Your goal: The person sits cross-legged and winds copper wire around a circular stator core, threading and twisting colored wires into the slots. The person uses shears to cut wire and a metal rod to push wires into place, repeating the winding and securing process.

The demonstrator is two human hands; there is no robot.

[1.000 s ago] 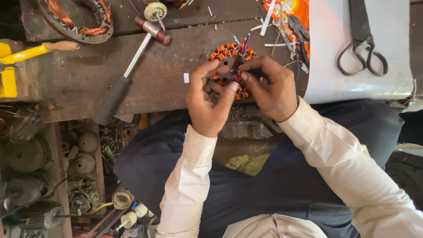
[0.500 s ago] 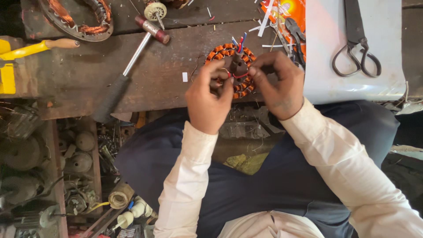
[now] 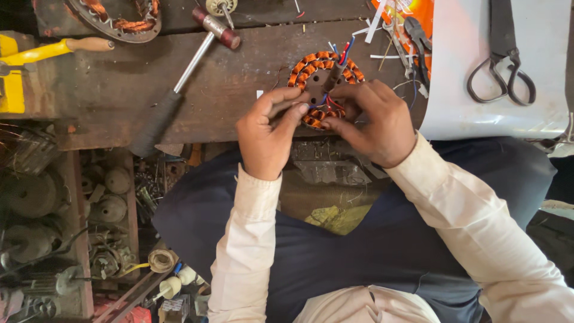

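On the dark wooden workbench (image 3: pixel 107 107), close to its near edge, lies a round motor stator (image 3: pixel 326 90), a ring of copper-orange coils wound around a dark core, with red and blue wire leads rising from its middle. Right of it, a pale sheet (image 3: pixel 466 90) carries black scissors (image 3: pixel 501 72). A long hammer (image 3: pixel 179 78) with a black grip and metal shaft lies well to the left of the stator, and a second wound ring (image 3: pixel 113 18) sits at the far edge. Both hands meet at the stator's near side: the left hand (image 3: pixel 266 134) has its fingers curled, pinching the thin leads, while the right hand (image 3: pixel 376 122) grips the ring's rim, fingers bent over the coils.
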